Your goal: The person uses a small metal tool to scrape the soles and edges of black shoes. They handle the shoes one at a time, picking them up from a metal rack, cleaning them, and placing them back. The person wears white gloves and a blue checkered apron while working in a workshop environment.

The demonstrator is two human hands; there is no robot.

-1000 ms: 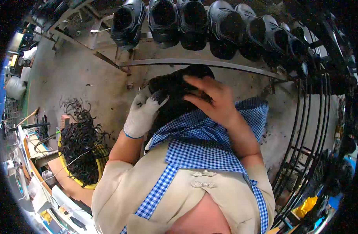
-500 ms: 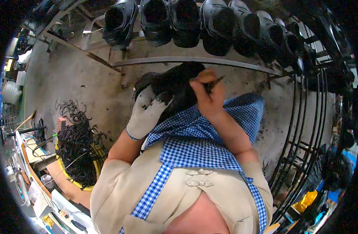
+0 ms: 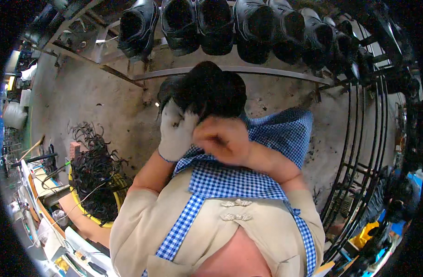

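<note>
My left hand [image 3: 177, 129], in a white glove, is closed around the near left side of a black shoe [image 3: 211, 90] above my lap. The shoe's dark surface blends together, so its outline is hard to make out. My bare right hand [image 3: 225, 141] is close beside the glove, just below the shoe, with fingers curled and smeared by motion. What the right hand grips is hidden now. Over my lap spreads a blue and white checked apron [image 3: 280, 134].
Black shoes [image 3: 179, 27] stand in a row on a metal rack [image 3: 267, 76] ahead. At left, a yellow-rimmed basket [image 3: 73, 184] holds black curly trimmings [image 3: 96, 180]. Dark upright bars [image 3: 359, 152] rise at right. Scraps lie on the concrete floor [image 3: 114, 101].
My right hand has swung left and nearer to me, from the shoe's right side to beside the glove. The thin pointed tool it held no longer shows. The shoe has turned in my left hand.
</note>
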